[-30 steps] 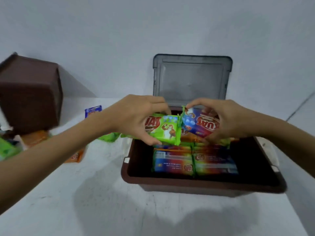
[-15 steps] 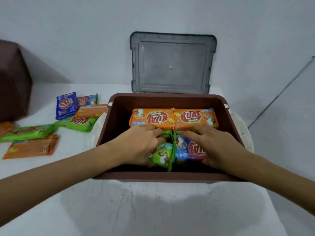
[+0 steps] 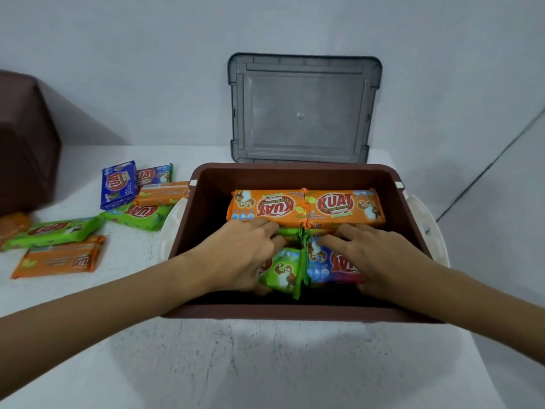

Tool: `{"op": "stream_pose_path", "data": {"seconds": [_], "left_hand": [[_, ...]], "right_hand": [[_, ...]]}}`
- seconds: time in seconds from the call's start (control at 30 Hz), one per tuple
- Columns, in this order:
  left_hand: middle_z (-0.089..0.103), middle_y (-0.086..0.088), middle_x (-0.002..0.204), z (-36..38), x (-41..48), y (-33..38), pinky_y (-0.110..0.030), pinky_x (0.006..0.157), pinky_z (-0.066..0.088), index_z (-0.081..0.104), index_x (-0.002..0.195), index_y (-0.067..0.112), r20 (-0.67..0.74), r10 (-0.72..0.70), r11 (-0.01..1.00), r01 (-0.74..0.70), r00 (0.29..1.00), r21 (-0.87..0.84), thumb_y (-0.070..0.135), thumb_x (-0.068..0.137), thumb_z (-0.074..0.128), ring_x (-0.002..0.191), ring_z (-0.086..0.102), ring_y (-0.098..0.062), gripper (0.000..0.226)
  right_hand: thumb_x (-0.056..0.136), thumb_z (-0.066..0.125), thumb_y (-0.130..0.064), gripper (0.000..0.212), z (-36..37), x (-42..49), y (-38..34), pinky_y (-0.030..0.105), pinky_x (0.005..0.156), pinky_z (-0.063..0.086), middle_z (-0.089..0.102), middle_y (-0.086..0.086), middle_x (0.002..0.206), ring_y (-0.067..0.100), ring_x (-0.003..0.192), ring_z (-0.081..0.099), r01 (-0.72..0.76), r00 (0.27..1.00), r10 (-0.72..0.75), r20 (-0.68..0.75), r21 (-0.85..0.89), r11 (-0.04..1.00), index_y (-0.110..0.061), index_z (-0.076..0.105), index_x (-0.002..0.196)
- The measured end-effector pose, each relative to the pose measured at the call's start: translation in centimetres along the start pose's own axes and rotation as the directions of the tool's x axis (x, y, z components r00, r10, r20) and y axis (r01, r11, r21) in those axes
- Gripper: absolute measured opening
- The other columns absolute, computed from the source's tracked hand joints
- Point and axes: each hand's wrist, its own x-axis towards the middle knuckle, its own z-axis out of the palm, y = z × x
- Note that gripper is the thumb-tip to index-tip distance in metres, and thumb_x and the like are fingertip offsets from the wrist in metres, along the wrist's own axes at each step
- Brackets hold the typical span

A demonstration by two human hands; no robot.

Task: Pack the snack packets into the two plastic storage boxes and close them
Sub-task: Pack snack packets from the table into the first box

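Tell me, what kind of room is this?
Hard to say; probably a plain room at home. There's only a white table, a bare wall, a brown storage box and snack packets.

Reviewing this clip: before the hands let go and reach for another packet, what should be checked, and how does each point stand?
1. Green packet lies inside the brown box: ok.
2. Blue packet beside it under the right hand: ok.
3. Left hand free to lift: cannot tell.
4. Orange packets sit below the rim: ok.
5. Lid off, leaning behind the box: ok.
6. Loose packets remain on the table: ok.
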Motion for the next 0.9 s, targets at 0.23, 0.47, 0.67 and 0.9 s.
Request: {"op": "stream_pose_path", "data": {"seconds": [0.23, 0.47, 0.67, 0.9], "left_hand": [[0.067, 0.003, 0.078, 0.7, 0.3, -0.7, -0.023, 0.050, 0.049, 0.070, 0.084, 0.016, -0.115, 0.111, 0.993, -0.104, 0.987, 0.059, 0.063, 0.051, 0.072, 0.071, 0.064, -0.014, 0.058], [0.067, -0.003, 0.091, 1.0, 1.0, -0.1, -0.025, 0.063, 0.054, 0.067, 0.101, 0.010, -0.110, 0.249, 0.968, -0.243, 0.962, 0.065, 0.053, 0.058, 0.079, 0.080, 0.063, -0.017, 0.062], [0.054, -0.002, 0.122, -0.4, 0.9, -1.0, -0.034, 0.091, 0.046, 0.054, 0.126, 0.015, -0.053, 0.125, 0.943, -0.135, 0.991, -0.303, 0.047, 0.085, 0.057, 0.109, 0.052, -0.015, 0.053], [0.067, 0.003, 0.088, -3.9, -4.3, -6.8, -0.015, 0.066, 0.046, 0.070, 0.099, 0.015, -0.340, -0.171, 0.861, -0.027, 0.925, -0.509, 0.029, 0.085, 0.054, 0.072, 0.061, -0.006, 0.025]], "right_hand": [[0.087, 0.061, -0.028, 0.080, 0.3, 0.4, 0.1, 0.031, 0.108, 0.037, 0.023, -0.001, 0.148, 0.017, 0.136, 0.029, 0.012, 0.999, -0.014, 0.033, 0.049, 0.999, -0.030, 0.008, 0.146], [0.086, 0.059, -0.039, 0.066, -0.4, 1.4, -1.0, 0.027, 0.103, 0.036, 0.032, -0.003, 0.143, 0.014, 0.130, 0.035, 0.066, 0.998, -0.065, -0.015, 0.054, 0.996, -0.021, 0.026, 0.141], [0.083, 0.060, -0.048, 0.052, -2.8, 2.8, -0.5, 0.027, 0.095, 0.046, 0.052, -0.004, 0.127, 0.013, 0.114, 0.050, 0.090, 0.995, -0.092, 0.036, 0.045, 0.995, -0.025, 0.048, 0.128], [0.084, 0.056, -0.045, 0.038, -7.4, 6.0, -2.1, 0.027, 0.081, 0.041, 0.057, -0.010, 0.113, 0.013, 0.107, 0.052, 0.190, 0.952, -0.153, -0.264, 0.121, 0.974, -0.039, 0.051, 0.121]]}}
